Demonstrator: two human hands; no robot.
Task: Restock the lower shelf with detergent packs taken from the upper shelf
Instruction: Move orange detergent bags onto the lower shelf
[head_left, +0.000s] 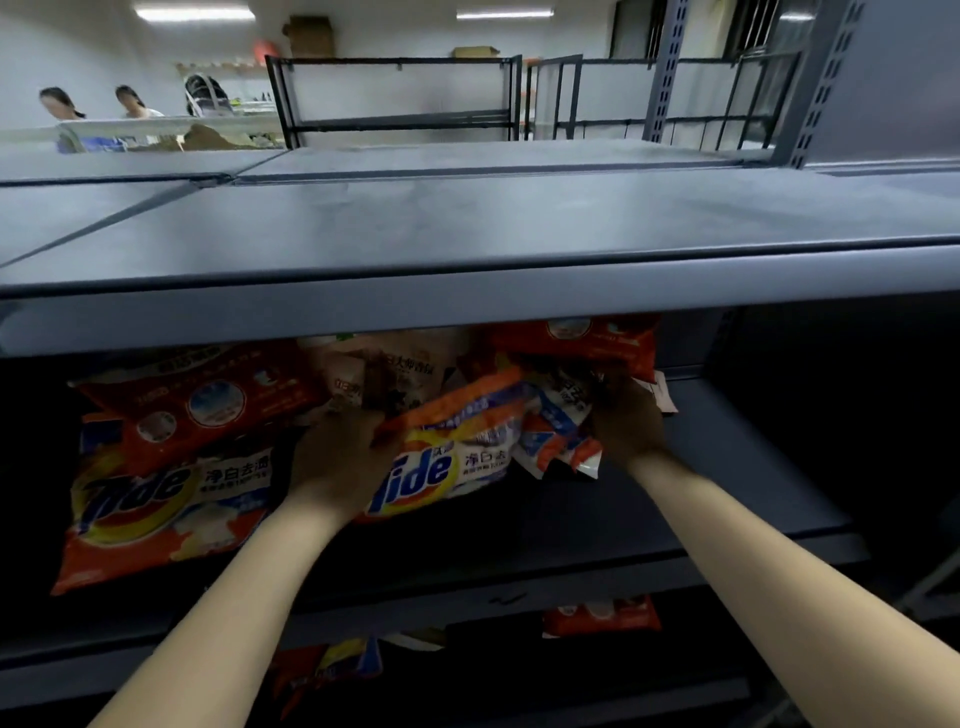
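Reaching forward from 6 o'clock, two bare forearms stretch into the upper shelf (727, 499) of a grey metal rack. Nearest, below the arms, the lower shelf (519, 696) lies in shadow with a few orange detergent packs: one at 5 o'clock (601, 617), others crumpled at 6 o'clock (332, 662). On the upper shelf the left hand (337, 457) curls its fingers round the left edge of the middle Tide pack (447, 457), which lies tilted at the centre. The right hand (626, 421) reaches into the pile at 3 o'clock of that pack; its fingers are hidden in shadow, so I cannot tell whether they grip anything. A larger Tide pack (166, 493) lies at 9 o'clock, more packs (576, 338) heaped behind. Above, a bare top board (467, 228) spans the rack. Far off at 11 o'clock, three people (130, 104) stand.
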